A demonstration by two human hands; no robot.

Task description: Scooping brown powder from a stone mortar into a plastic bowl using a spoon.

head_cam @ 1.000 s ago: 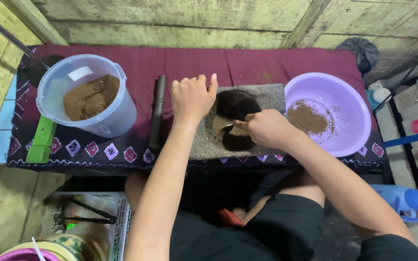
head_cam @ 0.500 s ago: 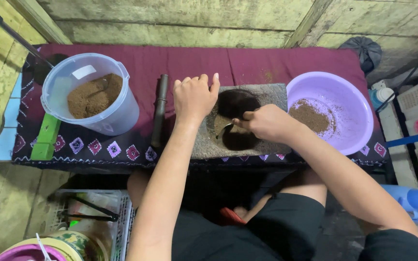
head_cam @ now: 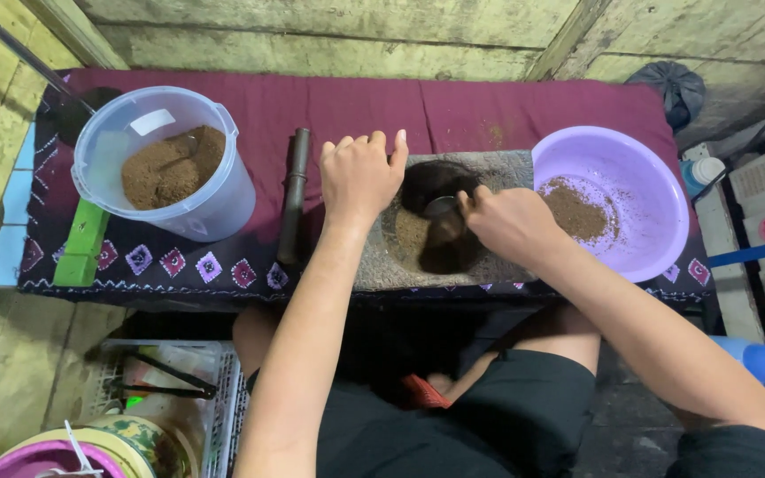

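A flat grey grinding stone (head_cam: 382, 265) lies on a maroon cloth, with a dark paste and brown powder (head_cam: 440, 232) in its hollow. My left hand (head_cam: 360, 173) rests flat on the stone's left edge, fingers together, holding nothing. My right hand (head_cam: 511, 221) grips a metal spoon (head_cam: 440, 207) whose bowl sits in the paste. A lilac plastic basin (head_cam: 644, 181) with brown powder stands just right of the stone.
A clear plastic bucket (head_cam: 223, 199) of brown powder stands at the left, a dark cylindrical roller (head_cam: 294, 190) between it and the stone. A green block (head_cam: 81, 243) lies at the cloth's left edge. Baskets and containers crowd the floor on both sides.
The right hand has shifted the spoon slightly within the paste. The left hand stays on the stone.
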